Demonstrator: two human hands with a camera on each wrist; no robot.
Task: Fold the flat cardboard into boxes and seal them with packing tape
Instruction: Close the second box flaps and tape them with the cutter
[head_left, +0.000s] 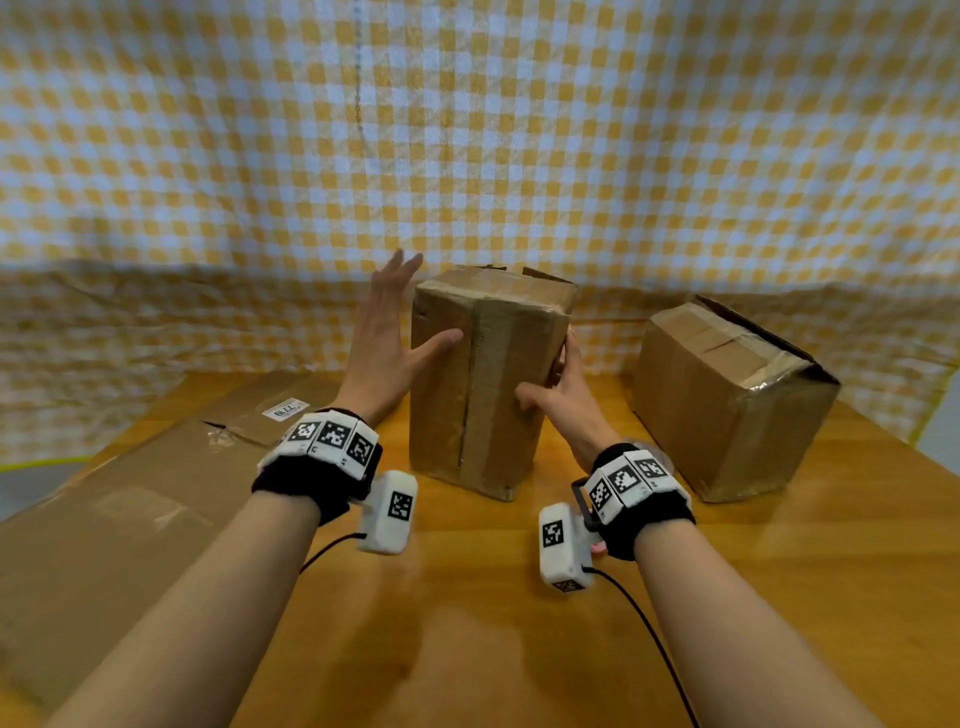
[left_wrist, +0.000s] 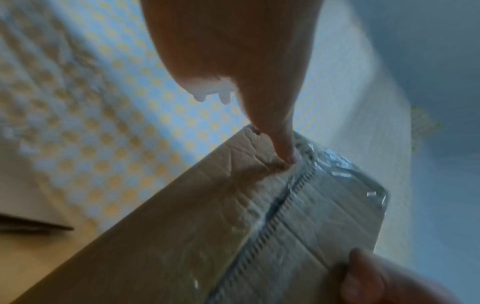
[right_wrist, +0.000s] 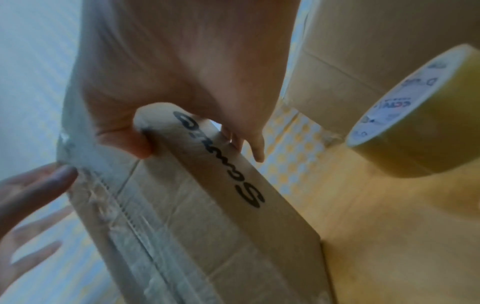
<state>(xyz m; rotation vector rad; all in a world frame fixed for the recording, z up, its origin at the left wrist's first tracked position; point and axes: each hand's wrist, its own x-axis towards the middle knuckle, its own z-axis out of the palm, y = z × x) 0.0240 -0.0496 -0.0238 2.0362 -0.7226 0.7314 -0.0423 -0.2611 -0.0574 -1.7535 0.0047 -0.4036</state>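
A tall cardboard box (head_left: 483, 384) stands upright at the middle of the wooden table (head_left: 493, 623), its taped centre seam (head_left: 470, 395) facing me. My left hand (head_left: 400, 317) is flat with straight, spread fingers along the box's left side, and its thumb (left_wrist: 285, 148) touches the front face by the seam. My right hand (head_left: 550, 379) grips the box's right front edge, thumb on the front and fingers wrapped round the side (right_wrist: 182, 115). Clear tape wrinkles over the box's top edge (left_wrist: 337, 170). The box's back is hidden.
A second taped box (head_left: 727, 400) lies tilted at the right. Flat cardboard (head_left: 130, 493) with a white label covers the table's left side. A roll of packing tape (right_wrist: 420, 127) shows beside that second box. Checked yellow cloth (head_left: 467, 130) hangs behind.
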